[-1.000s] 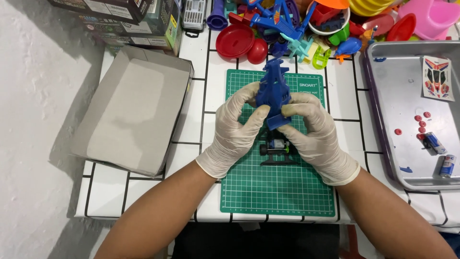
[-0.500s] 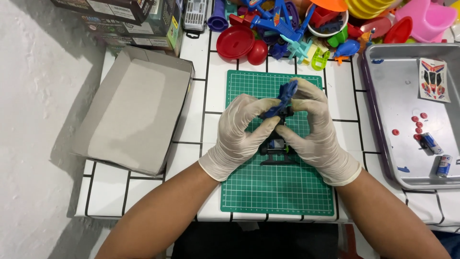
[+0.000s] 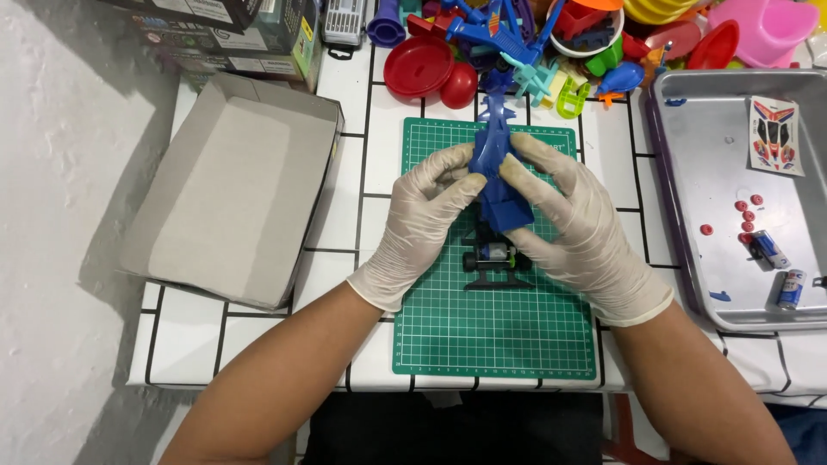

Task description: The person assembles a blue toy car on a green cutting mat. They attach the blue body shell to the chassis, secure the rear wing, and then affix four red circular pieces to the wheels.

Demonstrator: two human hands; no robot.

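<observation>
Nearest the person, the green mat (image 3: 491, 327) lies flat on the tiled table (image 3: 345, 241), its near half bare. On the mat's middle sits the chassis (image 3: 493, 258), black, wheels down, partly hidden under the hands.

Above the chassis both gloved hands hold the blue shell (image 3: 498, 176). The left hand (image 3: 422, 224) is closed on the shell's left edge, thumb and forefinger pinching near its upper part. The right hand (image 3: 577, 224) grips the right edge, fingers spread along it and thumb pressed to the top. The shell stands tilted, nose pointing away from the person, tail low and close over the chassis; whether tail and chassis touch cannot be told.

Judgement on the work in hand: it reads as fitting or adjusting the shell over the chassis. To do it well, the grip should stay on the edges, as now, so the thin nose fins carry no load. The shell should be squared with the chassis before any downward pressure. The chassis is unheld and may roll; one finger bracing it would be prudent.

To the left, an open grey box (image 3: 233, 189) lies empty, well apart from the hands. To the right, a metal tray (image 3: 689, 172) holds a sticker sheet (image 3: 775, 135), small red parts (image 3: 745, 211) and two batteries (image 3: 780, 267). Farthest off, a heap of coloured toys (image 3: 551, 43) crowds the table's far edge, just beyond the mat.
</observation>
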